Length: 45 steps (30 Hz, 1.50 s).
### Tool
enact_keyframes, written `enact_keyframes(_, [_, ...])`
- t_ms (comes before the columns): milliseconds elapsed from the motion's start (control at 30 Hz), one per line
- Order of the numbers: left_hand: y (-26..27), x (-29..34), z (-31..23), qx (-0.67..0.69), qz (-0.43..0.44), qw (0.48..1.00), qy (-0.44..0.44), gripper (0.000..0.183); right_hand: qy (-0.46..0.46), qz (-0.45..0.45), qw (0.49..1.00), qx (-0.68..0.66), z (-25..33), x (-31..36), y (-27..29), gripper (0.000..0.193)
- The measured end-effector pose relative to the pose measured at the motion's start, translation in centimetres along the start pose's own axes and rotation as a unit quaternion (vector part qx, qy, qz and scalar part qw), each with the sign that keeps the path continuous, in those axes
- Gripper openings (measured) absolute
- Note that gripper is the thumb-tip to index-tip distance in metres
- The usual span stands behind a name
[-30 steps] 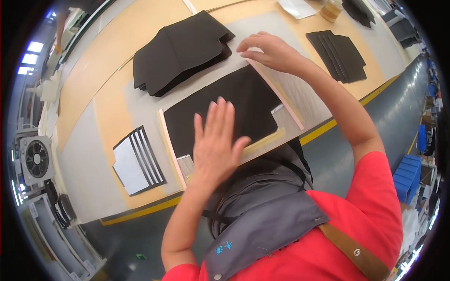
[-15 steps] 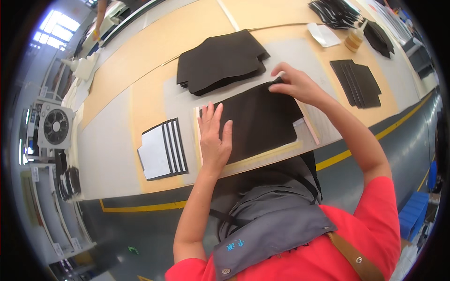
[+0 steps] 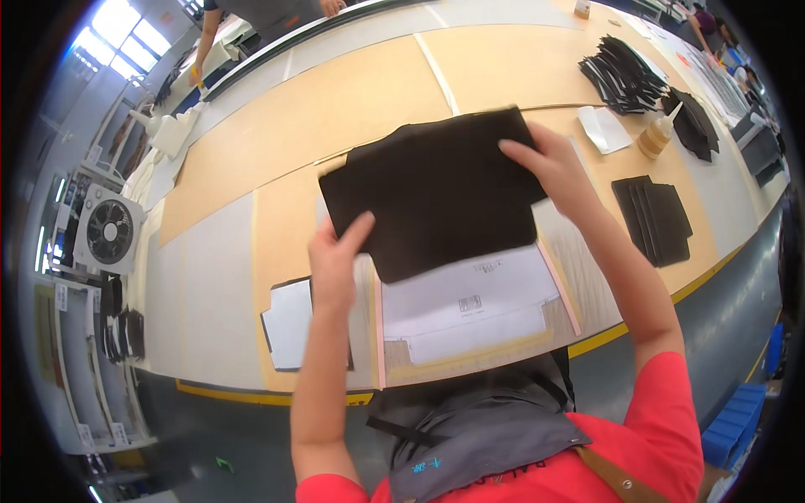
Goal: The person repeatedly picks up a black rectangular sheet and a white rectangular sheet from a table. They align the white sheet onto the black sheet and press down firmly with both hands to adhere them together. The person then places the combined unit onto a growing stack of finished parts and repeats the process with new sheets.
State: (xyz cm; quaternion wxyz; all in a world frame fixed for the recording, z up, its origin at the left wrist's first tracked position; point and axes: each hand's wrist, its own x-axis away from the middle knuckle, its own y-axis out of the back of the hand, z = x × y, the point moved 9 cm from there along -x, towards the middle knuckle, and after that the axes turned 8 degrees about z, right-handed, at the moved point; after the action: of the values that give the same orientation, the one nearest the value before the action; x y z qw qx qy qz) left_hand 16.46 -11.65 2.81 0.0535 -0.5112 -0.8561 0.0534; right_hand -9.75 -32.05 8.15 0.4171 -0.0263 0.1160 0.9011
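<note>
Between my two hands is a large black flat panel (image 3: 436,193), lifted off the table and slightly tilted. My left hand (image 3: 337,256) pinches its lower left edge, thumb on top. At the upper right corner my right hand (image 3: 553,163) grips it, with the thumb on the face and the fingers underneath. Below the panel a white paper template (image 3: 461,314) with a printed outline lies flat, flanked by pink strips (image 3: 560,287). The stack of black panels behind is mostly covered by the one I hold.
A white-faced piece with dark edges (image 3: 289,327) lies left, partly behind my forearm. Overlapping black pieces (image 3: 654,218), a glue bottle (image 3: 656,134), a white sheet (image 3: 604,130) and a pile of black strips (image 3: 620,75) lie right. A fan (image 3: 109,230) stands beyond the left edge. Another person (image 3: 277,17) works across.
Both hands have raised the black panel from the template and carried it away from me, over the stack. The printed paper beneath is now uncovered.
</note>
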Motion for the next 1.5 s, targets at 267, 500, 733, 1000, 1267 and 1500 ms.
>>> enact_keyframes(267, [5.1,-10.8,2.4,-0.438,-0.106,0.884,-0.125,0.072,0.174,-0.109,0.891,0.404,-4.7,-5.8,3.7,0.046])
enact_keyframes(500, [2.0,0.9,2.2,-0.411,-0.006,0.906,-0.101,0.042,-0.159,-0.244,0.857,0.425,-8.5,13.7,29.6,0.035])
enact_keyframes(733, [-2.3,5.2,3.0,-0.302,0.022,0.951,-0.057,0.031,-0.358,-0.285,0.815,0.355,-15.5,24.3,40.3,0.058])
enact_keyframes(1000, [-5.3,9.2,0.9,-0.319,0.049,0.94,-0.109,0.03,-0.079,-0.487,0.725,0.481,-9.3,26.5,37.2,0.033])
enact_keyframes(1267, [-4.6,11.8,1.4,-0.286,0.034,0.95,-0.12,0.028,0.097,-0.408,0.906,0.057,3.2,25.0,27.5,0.03])
enact_keyframes(1500, [-4.2,12.7,1.0,-0.267,0.017,0.957,-0.111,0.029,-0.132,-0.182,0.96,-0.167,-4.5,18.2,4.1,0.039])
